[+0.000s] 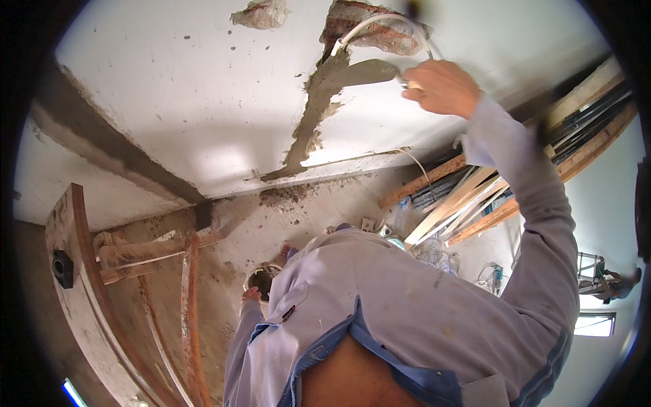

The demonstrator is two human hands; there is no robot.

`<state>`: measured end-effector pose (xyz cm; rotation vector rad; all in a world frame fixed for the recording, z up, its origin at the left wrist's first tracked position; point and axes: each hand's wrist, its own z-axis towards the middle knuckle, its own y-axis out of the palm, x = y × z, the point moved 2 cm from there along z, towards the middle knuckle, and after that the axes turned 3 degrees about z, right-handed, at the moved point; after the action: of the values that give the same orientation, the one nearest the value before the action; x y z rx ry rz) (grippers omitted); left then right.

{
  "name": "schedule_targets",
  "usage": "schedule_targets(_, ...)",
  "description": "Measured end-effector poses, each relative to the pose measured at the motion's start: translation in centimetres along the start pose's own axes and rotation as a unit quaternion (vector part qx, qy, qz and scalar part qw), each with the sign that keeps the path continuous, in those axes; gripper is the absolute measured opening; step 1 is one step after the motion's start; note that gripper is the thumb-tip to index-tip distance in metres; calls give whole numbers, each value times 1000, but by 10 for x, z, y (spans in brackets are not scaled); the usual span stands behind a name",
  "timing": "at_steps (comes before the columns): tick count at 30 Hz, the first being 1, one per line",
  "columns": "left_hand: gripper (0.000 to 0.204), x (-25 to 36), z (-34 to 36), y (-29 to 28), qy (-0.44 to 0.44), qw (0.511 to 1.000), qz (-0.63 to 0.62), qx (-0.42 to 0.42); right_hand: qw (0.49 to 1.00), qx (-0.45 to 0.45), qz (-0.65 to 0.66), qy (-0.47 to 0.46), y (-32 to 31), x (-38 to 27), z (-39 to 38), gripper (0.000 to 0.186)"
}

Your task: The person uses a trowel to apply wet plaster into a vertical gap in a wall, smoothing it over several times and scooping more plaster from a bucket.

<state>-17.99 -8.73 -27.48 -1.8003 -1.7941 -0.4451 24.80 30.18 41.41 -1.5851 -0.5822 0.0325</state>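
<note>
My right hand (pixel 444 88) is closed round the handle of a trowel (pixel 366 73). Its grey blade lies against a strip of wet mortar (pixel 308 129) that fills a channel down the white wall. A pale flexible conduit (pixel 380 18) comes out of the broken hollow (pixel 400 39) above the strip and loops to the right, over my hand. Low on the left, my left hand (pixel 251 294) grips the rim of a bucket (pixel 278 268); my sleeve and shirt hide part of both. What the bucket holds is dark and hard to make out.
A second mortared channel (pixel 115 139) crosses the wall at left. A wooden bench-like frame (pixel 88 271) stands on the left. Timber planks (pixel 468 203) and dark pipes lie to the right, near a plastic bottle (pixel 402 211). Another person (pixel 618 283) is far right.
</note>
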Motion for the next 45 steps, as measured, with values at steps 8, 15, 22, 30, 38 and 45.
schedule_targets(8,39,30,10,-26,105,991,-82,19,991,133,16,3,-8,38,-22,27)
schedule_targets(15,39,48,-24,-24,34,999,-16,-5,960,161,228,-5,155,-36,-25,26)
schedule_targets(22,39,56,-71,-69,54,996,53,44,941,225,254,12,174,-13,18,24)
schedule_targets(30,40,58,-81,-43,46,996,66,46,902,316,291,36,166,9,-8,23)
schedule_targets(38,40,82,-65,7,74,994,85,5,934,247,256,46,197,10,-4,25)
schedule_targets(45,41,97,-55,-1,84,993,77,27,897,329,288,70,169,14,-17,27)
